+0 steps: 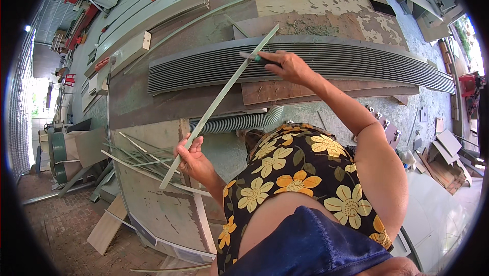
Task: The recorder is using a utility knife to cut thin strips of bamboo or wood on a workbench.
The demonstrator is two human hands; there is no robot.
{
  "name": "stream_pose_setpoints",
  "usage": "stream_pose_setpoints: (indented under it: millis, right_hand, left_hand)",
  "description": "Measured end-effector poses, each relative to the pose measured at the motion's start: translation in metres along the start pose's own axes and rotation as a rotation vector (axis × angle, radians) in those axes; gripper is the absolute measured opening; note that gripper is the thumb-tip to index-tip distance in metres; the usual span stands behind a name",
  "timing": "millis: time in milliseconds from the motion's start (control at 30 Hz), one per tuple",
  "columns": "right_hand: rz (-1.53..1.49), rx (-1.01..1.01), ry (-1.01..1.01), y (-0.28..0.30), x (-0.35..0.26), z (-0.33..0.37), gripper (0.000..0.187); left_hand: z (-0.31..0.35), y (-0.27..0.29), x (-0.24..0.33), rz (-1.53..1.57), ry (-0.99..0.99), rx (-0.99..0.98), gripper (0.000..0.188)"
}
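Observation:
A long, pale green flat strip point(224, 91) slants across the front of me, held near its lower end in my left hand point(191, 156), fingers closed round it. My right hand point(291, 67) grips the dark handle of a knife point(265, 61), which has a green part near the blade. The knife's blade lies across the strip toward its far end. Below the strip's upper part and my right hand lies a long stack of dark grey slats point(326, 64) on the bench.
Wooden boards point(285, 91) lie under the slats on the worn bench point(133, 97). Several loose thin strips point(145, 156) rest on a lower table point(153, 209) at left. A ribbed grey hose point(244, 123) runs beneath the bench edge. Scrap boards point(448, 161) lie at right.

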State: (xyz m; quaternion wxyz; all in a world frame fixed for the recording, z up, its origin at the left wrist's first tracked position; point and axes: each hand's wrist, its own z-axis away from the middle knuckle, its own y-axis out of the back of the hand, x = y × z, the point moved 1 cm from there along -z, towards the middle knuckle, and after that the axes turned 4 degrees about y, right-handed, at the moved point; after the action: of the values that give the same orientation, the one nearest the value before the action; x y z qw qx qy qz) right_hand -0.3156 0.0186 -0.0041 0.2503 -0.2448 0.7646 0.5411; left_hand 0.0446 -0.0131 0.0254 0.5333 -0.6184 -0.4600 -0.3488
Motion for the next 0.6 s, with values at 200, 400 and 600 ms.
stream_pose_setpoints:
  millis: [200, 400, 600]
  right_hand:
    - [0.036, 0.109, -0.141, 0.011, 0.054, -0.01, 0.044]
    - [0.146, 0.056, -0.352, 0.032, 0.074, -0.027, 0.044]
    - [0.119, 0.014, -0.252, 0.026, 0.083, -0.026, 0.043]
  left_hand:
    - [0.001, 0.004, 0.0, -0.037, 0.013, -0.042, 0.026]
    - [0.002, 0.002, -0.001, 0.015, 0.012, 0.016, 0.025]
    - [0.003, 0.0, -0.005, 0.044, 0.065, 0.067, 0.025]
